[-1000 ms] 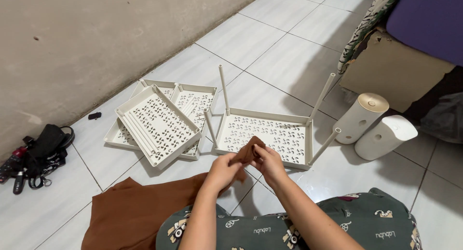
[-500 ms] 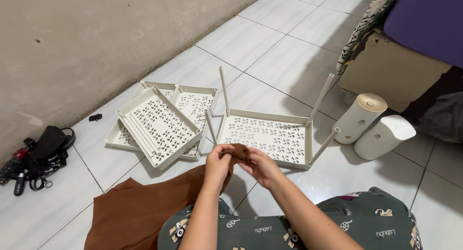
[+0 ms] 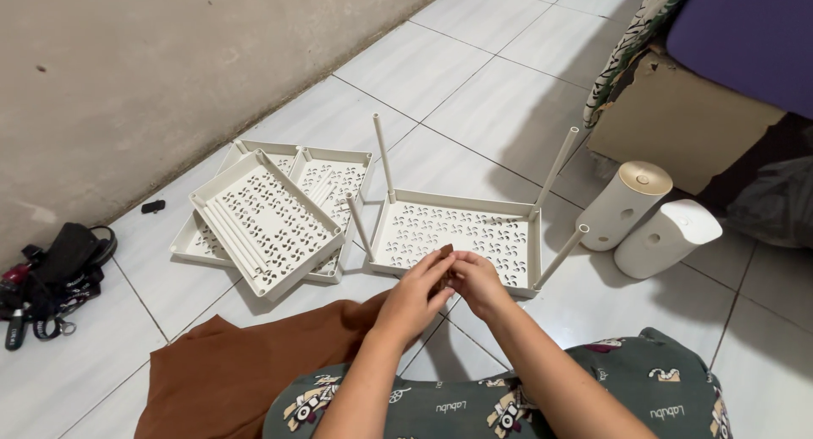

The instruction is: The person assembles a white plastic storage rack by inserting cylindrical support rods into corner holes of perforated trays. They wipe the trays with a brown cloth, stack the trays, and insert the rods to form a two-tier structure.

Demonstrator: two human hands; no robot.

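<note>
The left hand [image 3: 412, 297] and the right hand [image 3: 479, 282] meet fingertip to fingertip over the near edge of a cream perforated tray [image 3: 461, 233] that lies on the white tiled floor [image 3: 474, 92]. Together they pinch a small brown object [image 3: 446, 251], too small to identify; the left grip is narrow, its fingers curled on the piece, and the right grip is likewise narrow, closed against it from the other side. The tray sits just beyond the grips, upside down or open side up I cannot tell, with 4 thin cream poles [image 3: 384, 158] standing out of its corners, some upright and some tilted. Further beyond the left grip and off to its outer side, 3 more cream perforated trays [image 3: 267, 220] lie stacked loosely and askew near the bare wall. Beyond the right grip, to its outer side, 2 cream cylinders [image 3: 627, 204] lie close together. Below the left grip a brown cloth [image 3: 224, 373] spreads over the floor, touching the patterned green garment on the person's lap. Far to the outer side of the left grip lies a black bundle of straps [image 3: 52, 270].
</note>
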